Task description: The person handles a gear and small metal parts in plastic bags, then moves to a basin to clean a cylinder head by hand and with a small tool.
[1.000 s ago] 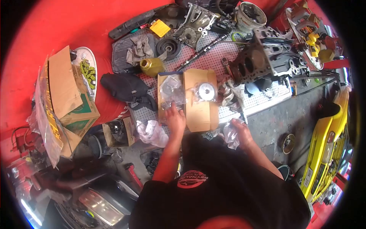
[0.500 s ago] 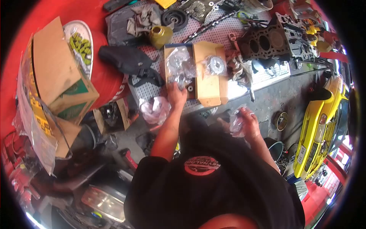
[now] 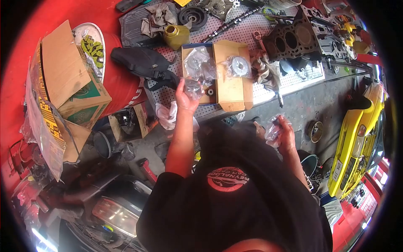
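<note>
My left hand (image 3: 187,103) is raised at the near left corner of an open cardboard box (image 3: 233,94), with thumb and fingers closed round a clear plastic bag (image 3: 193,89). What the bag contains is hard to make out. My right hand (image 3: 287,136), off the bench edge to the right, grips another crumpled clear bag (image 3: 273,131). Inside the box lie bagged metal parts (image 3: 198,63) and a small dark ring (image 3: 210,91). On the opened flap rests a toothed metal wheel (image 3: 239,66) in plastic.
An engine block (image 3: 296,40) and a stained rag (image 3: 265,69) sit right of the box. To its left are a black strapped bag (image 3: 140,65) and a yellowish jug (image 3: 176,37). Crumpled pale plastic (image 3: 167,116) hangs by the bench edge. A yellow car (image 3: 354,143) stands far right.
My left hand has lifted out of the box toward me, now with the bag in view in it. My right hand has shifted slightly right, still holding its bag.
</note>
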Motion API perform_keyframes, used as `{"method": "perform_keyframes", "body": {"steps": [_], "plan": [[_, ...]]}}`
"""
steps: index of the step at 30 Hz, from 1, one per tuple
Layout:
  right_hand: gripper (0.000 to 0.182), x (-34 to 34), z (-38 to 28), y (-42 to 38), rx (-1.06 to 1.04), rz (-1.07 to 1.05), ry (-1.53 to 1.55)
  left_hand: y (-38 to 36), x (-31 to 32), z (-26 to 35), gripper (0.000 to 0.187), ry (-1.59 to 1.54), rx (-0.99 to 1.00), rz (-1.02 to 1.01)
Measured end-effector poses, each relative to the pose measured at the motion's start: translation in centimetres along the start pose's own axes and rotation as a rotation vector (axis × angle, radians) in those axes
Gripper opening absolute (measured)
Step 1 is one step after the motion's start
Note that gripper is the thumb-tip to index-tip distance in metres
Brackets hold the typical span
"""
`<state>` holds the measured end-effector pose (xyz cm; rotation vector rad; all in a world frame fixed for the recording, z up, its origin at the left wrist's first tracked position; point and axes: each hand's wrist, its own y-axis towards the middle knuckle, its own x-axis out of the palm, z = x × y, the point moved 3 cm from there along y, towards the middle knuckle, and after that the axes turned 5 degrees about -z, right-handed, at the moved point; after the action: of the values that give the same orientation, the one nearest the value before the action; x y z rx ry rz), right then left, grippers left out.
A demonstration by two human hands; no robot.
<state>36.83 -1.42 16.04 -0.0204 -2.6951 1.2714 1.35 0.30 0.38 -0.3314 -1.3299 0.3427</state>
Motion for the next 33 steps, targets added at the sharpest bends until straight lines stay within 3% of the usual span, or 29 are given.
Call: {"method": "perform_keyframes", "body": {"steps": [4,10,15,19,23,26,33], "plan": [[0.023,0.8,0.1,-0.1,-0.025,0.032,0.034,0.2,-0.3,-1.4,0.029,0.062,-0.036,0.106],[0.021,1.2,0.1,0.0,0.126,0.023,-0.156,-0.4,-1.1,-1.6,0.04,-0.011,-0.105,0.057],[0.023,0.8,2.3,1.0,0.111,0.072,-0.143,-0.5,-0.7,0.4,0.046,-0.082,-0.087,0.069],[0.024,0.4,2.6,1.0,0.152,-0.004,-0.162,0.1,-0.9,1.8,0.047,-0.057,-0.054,-0.117],[0.024,1.1,1.9,0.5,0.098,0.033,-0.166,0.2,-0.3,2.0,0.043,-0.125,-0.059,-0.109],[0.023,0.6,2.0,0.8,0.067,0.062,-0.159,0.4,-0.2,1.5,0.041,0.056,0.01,-0.123],[0.021,0.5,1.7,1.0,0.013,0.054,-0.084,0.2,0.3,-0.9,0.042,0.092,-0.018,-0.067]]}}
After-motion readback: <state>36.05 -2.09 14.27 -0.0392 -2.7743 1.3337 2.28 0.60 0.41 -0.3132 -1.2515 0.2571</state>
